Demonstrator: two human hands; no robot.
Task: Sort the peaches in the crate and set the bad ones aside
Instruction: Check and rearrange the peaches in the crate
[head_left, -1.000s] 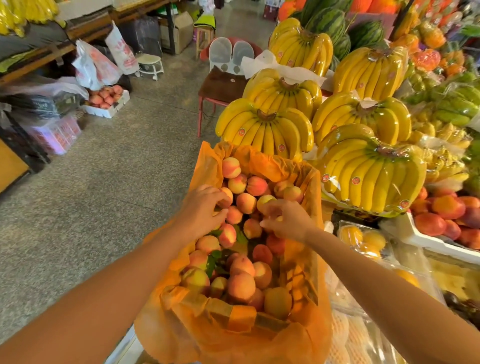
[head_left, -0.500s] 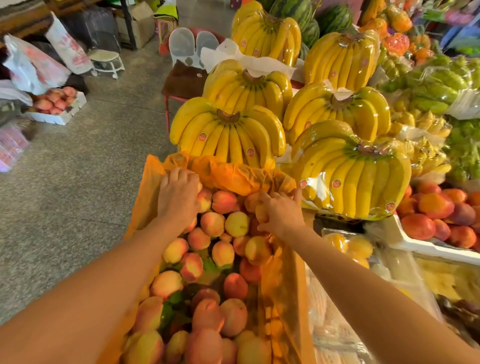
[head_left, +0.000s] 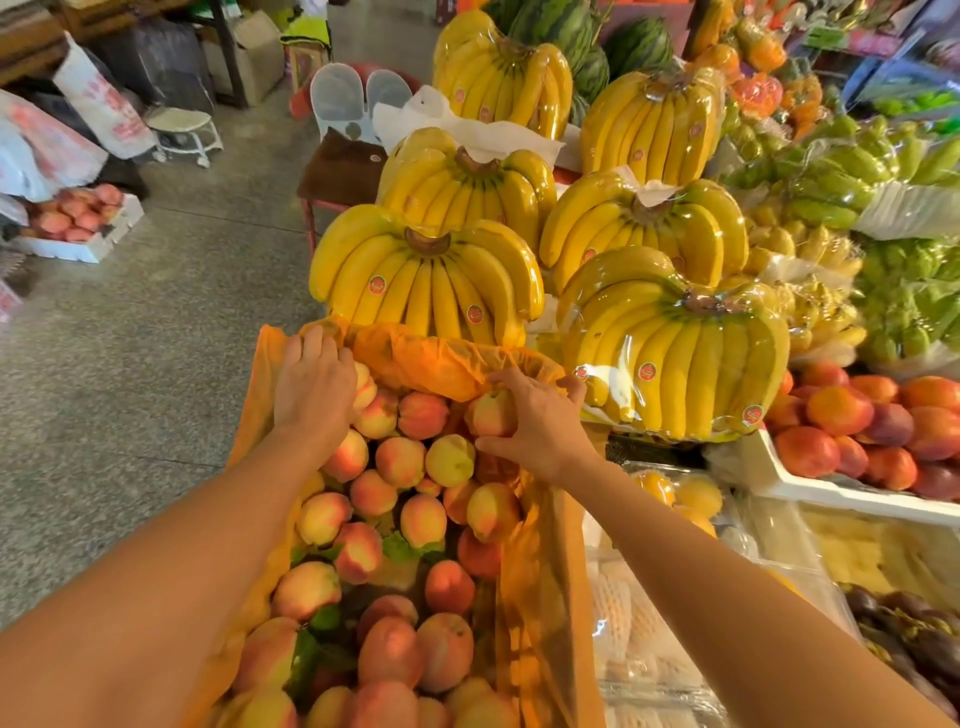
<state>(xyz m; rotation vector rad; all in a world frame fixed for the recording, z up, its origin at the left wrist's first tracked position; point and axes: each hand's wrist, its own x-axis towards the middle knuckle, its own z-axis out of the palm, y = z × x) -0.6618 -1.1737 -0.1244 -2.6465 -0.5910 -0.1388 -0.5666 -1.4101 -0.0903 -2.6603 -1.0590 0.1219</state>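
Right hand (head_left: 535, 426) now grasps one peach (head_left: 491, 414) at the crate's (head_left: 265, 395) far edge; earlier it merely reached there. Left hand (head_left: 314, 384) stays flat, fingers relaxed, on peaches (head_left: 400, 460) in the far-left corner.

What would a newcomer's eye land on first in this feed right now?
The big wrapped banana bunches filling the upper middle. Next, just in front of them, the orange-lined crate heaped with peaches in the lower middle. At its far end, the right hand grips one peach while the left hand lies over fruit in the far left corner.
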